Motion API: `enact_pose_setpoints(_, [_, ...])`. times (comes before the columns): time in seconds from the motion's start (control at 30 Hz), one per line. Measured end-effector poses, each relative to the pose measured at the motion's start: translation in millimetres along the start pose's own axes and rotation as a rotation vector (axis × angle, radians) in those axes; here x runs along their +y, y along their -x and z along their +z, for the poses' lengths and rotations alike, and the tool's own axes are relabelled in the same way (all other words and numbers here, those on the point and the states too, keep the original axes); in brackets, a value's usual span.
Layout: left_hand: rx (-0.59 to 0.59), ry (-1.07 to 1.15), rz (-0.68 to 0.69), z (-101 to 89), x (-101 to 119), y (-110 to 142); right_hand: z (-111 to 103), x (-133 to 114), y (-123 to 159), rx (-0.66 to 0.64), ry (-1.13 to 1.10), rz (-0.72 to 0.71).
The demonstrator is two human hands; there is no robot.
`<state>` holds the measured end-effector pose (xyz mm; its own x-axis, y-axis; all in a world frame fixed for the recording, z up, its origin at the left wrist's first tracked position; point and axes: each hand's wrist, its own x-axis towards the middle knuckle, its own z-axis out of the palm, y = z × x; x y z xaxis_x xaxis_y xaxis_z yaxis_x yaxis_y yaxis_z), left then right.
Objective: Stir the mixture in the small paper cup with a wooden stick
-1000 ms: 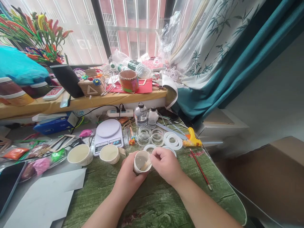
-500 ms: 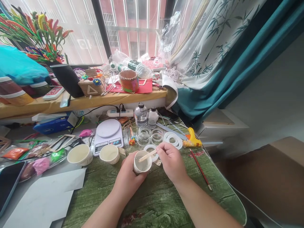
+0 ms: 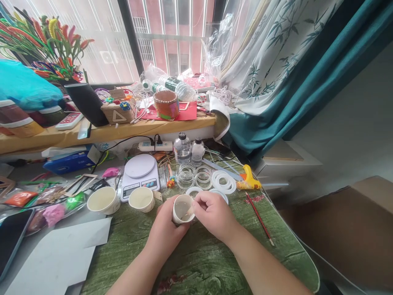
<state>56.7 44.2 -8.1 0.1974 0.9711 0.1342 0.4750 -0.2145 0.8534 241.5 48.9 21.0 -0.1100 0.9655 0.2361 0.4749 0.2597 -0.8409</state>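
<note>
My left hand (image 3: 166, 229) is wrapped round a small white paper cup (image 3: 181, 207) that holds a clear liquid, just above the green mat (image 3: 196, 262). My right hand (image 3: 213, 215) pinches a thin wooden stick (image 3: 188, 213) whose tip dips into the cup. Its fingers are closed over the cup's right rim. Two more white cups (image 3: 141, 198) (image 3: 103, 200) stand to the left. White ring moulds (image 3: 224, 182) lie just beyond my hands.
A white kitchen scale (image 3: 138, 172), two clear bottles (image 3: 182, 148), clear rings (image 3: 186, 176), a yellow glue gun (image 3: 249, 179) and a red pencil (image 3: 259, 219) sit on the mat. White paper (image 3: 61, 254) and small bags lie left. A cluttered wooden shelf (image 3: 101, 133) runs behind.
Half a second ago my right hand had drawn the stick up and to the right across the rim. Now it is back over the cup with the stick dipped inside, as one second ago.
</note>
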Motion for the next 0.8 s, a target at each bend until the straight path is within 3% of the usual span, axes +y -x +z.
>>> enact_pose_setpoints(0.13, [-0.006, 0.009, -0.006, -0.2, 0.9, 0.3, -0.1, -1.0, 0.4, 0.039, 0.002, -0.010])
enact_pose_setpoints(0.37, [-0.001, 0.010, 0.011, -0.2, 1.0, -0.1, 1.9, -3.5, 1.8, -0.006, 0.004, -0.062])
enact_pose_setpoints(0.5, [0.004, 0.003, 0.005, -0.4, 2.0, -0.6, 1.2, -3.7, 2.7, 0.107, 0.086, -0.107])
enact_pose_setpoints(0.8, [0.011, 0.003, 0.015, 0.1, -1.6, -0.4, 3.4, -4.4, 3.0, 0.034, -0.017, -0.025])
